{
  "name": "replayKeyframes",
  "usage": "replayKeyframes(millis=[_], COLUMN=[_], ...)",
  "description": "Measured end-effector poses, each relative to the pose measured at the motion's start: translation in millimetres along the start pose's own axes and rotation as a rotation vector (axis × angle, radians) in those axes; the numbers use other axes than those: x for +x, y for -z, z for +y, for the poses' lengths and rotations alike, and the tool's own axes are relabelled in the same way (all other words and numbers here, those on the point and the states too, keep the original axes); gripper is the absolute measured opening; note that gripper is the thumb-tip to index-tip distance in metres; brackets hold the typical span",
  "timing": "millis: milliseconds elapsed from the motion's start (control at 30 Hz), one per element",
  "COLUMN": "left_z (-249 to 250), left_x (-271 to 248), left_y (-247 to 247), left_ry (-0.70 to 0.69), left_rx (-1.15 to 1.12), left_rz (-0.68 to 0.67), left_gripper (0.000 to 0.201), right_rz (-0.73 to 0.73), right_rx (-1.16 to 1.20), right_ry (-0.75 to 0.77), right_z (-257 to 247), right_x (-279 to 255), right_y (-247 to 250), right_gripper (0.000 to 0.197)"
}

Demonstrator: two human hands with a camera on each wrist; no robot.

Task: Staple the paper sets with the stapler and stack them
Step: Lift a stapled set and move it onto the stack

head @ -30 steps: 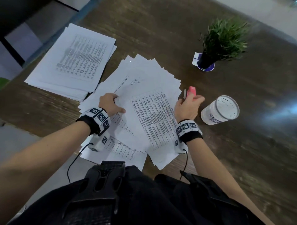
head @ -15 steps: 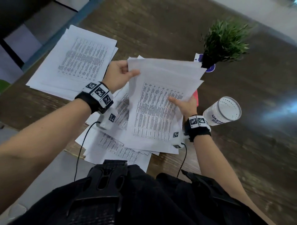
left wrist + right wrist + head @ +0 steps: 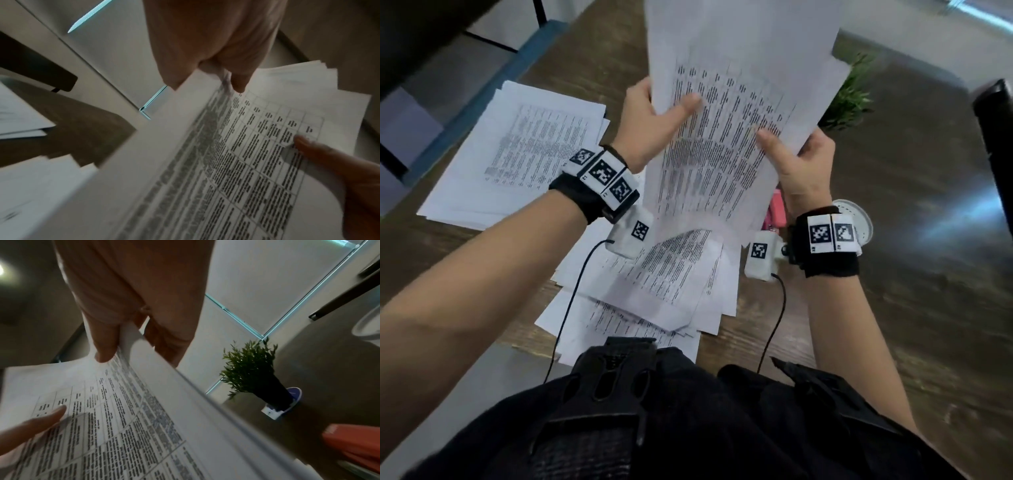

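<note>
Above the tabletop: a paper set (image 3: 726, 113) is held up off the wood, tilted, printed table facing the person, its sheets fanned unevenly at the top edge.
Left hand: the left hand (image 3: 650, 126) grips the left edge of the paper set, thumb (image 3: 686, 104) lying on the printed face and fingers behind the sheets; the left wrist view shows the thumb (image 3: 238, 81) pressed on the page.
Right hand: the right hand (image 3: 803, 168) grips the right edge of the same paper set, thumb (image 3: 768, 138) on the printed face, fingers wrapped behind; the right wrist view shows the sheets pinched between thumb (image 3: 107, 345) and fingers.
Loose sheets: a messy spread of printed sheets (image 3: 671, 274) lies on the tabletop (image 3: 893, 308) below the raised set, some hanging over the near edge.
Stack: a neater stack of papers (image 3: 524, 154) lies to the left, apart from the spread.
Stapler: the pink stapler (image 3: 777, 209) rests on the tabletop just beside the right wrist, mostly hidden in the head view; it shows as a blurred orange-pink shape (image 3: 353, 444) in the right wrist view.
Other items: a small potted plant (image 3: 255, 369) stands on a blue coaster at the far right; a white cup (image 3: 859, 219) lies behind the right wristband.
</note>
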State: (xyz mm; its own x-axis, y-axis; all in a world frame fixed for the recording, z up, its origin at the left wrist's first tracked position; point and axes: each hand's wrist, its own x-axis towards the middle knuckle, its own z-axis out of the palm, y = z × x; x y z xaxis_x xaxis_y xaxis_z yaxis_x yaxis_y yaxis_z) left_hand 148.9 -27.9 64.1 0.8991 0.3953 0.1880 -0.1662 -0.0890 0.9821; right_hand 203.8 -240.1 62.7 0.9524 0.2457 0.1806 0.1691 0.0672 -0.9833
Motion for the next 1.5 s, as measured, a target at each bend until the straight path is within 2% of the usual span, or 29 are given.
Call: replayKeyframes(millis=[67,133,233,300,400,433,533,600,767,867,933,1033,1133,1300,1367,1433,1500], left_z=[13.5,21.1,24.0,26.0,33.8,36.0,36.7,31.0,22.2,16.2,8.9,0.6,6.9,32.8,35.1,33.6,30.3], left_x=[4.3,5.7,2.0,0.2,1.4,2.7,3.1,1.3,-4.3,-1.0,-0.5,-3.5,-5.9,-4.8,-2.7,1.7,4.9], left_y=[6.5,15.2,19.4,18.1,20.5,23.5,34.0,38.3,34.6,34.7,36.7,35.4,29.6,26.9,24.0,20.9,19.5], left_ry=[-0.018,-0.034,-0.020,-0.023,-0.056,-0.061,-0.047,0.003,0.038,0.050,0.073,0.097,0.046,-0.148,-0.172,-0.153,-0.147], left_rx=[-0.067,-0.102,-0.074,-0.065,-0.075,-0.086,-0.084,-0.098,-0.079,-0.082,-0.078,-0.033,-0.041,-0.172,-0.171,-0.159,-0.098], left_rz=[0.015,-0.004,-0.070,-0.095,-0.081,-0.091,-0.145,-0.178,-0.192,-0.150,-0.141,-0.141,-0.144,0.059,0.116,0.177,0.247], left_gripper=[0.027,0.050,0.062,0.053,0.028,0.029,0.059,0.066,0.050,0.059,0.061,0.052,0.049,0.060,0.050,0.030,0.022], right_rz=[0.068,0.117,0.089,0.058,0.079,0.091,0.090,0.087,0.061,0.022,0.009,0.018,0.042,0.068,0.080,0.098,0.085], right_rx=[0.065,0.112,0.107,0.115,0.150,0.170,0.187,0.166,0.164,0.100,0.063,0.057,0.041,0.089,0.091,0.097,0.101], right_ry=[0.033,0.035,0.024,0.053,0.092,0.096,0.069,0.027,-0.089,-0.159,-0.205,-0.240,-0.219,-0.188,-0.208,-0.237,-0.242], right_z=[-8.1,-12.5,-12.9,-13.9,-21.0,-24.7,-29.9,-25.4,-9.6,-0.7,2.7,7.5,3.0,-5.9,-1.7,1.3,2.9], right_x=[0.7,-0.4,-4.6,-5.9,-3.5,-2.3,1.3,1.5,-0.4,1.5,-1.1,-5.8,-4.5,3.7,3.2,0.6,-2.3], right_y=[-3.3,-7.4,-15.9,-22.4,-28.3,-28.9,-28.9,-28.2,-27.5,-25.9,-26.2,-28.9,-31.3,-25.2,-24.8,-25.7,-27.2], right_gripper=[0.037,0.043,0.036,0.033,0.036,0.036,0.030,0.030,0.045,0.048,0.060,0.076,0.084,0.057,0.062,0.067,0.059])
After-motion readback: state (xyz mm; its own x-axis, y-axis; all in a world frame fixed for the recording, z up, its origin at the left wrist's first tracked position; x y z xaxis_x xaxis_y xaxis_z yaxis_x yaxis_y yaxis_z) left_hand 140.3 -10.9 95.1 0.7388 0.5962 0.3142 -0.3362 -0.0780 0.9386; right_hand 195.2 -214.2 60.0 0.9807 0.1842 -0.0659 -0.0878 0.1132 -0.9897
